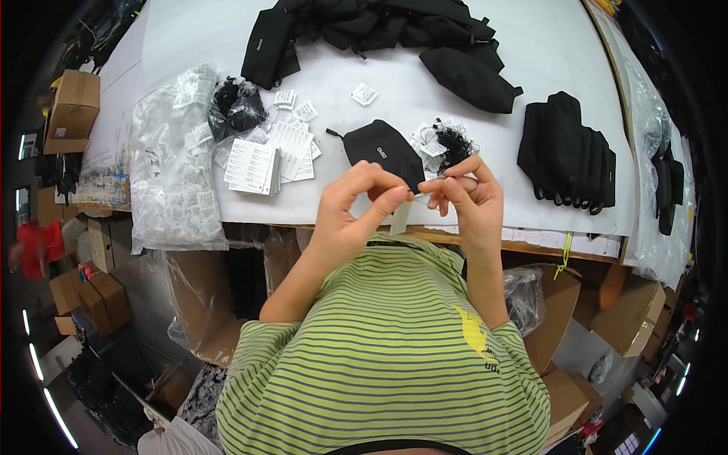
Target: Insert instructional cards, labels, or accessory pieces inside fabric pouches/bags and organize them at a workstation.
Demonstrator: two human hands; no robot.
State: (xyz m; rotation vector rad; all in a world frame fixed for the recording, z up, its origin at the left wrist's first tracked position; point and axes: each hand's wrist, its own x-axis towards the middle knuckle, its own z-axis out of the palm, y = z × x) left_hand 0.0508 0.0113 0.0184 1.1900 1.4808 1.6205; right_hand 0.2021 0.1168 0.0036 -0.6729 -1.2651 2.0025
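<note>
A small black zip pouch lies at the table's near edge, its zipper pull pointing left. My left hand is closed in a pinch at the pouch's lower right corner. Thumb and fingertips of my right hand pinch just to the right of it. A thin string runs between the two hands, and a pale hang tag dangles below the left fingertips. Fingers partly hide the corner and the string's ends. Just beyond my right hand sits a bundle of black tag strings with white tags.
Stacked white printed cards lie left of the pouch, beside a bag of black strings and a large clear bag of tags. Black pouches are heaped at the far side and lined up at right. Cardboard boxes stand below.
</note>
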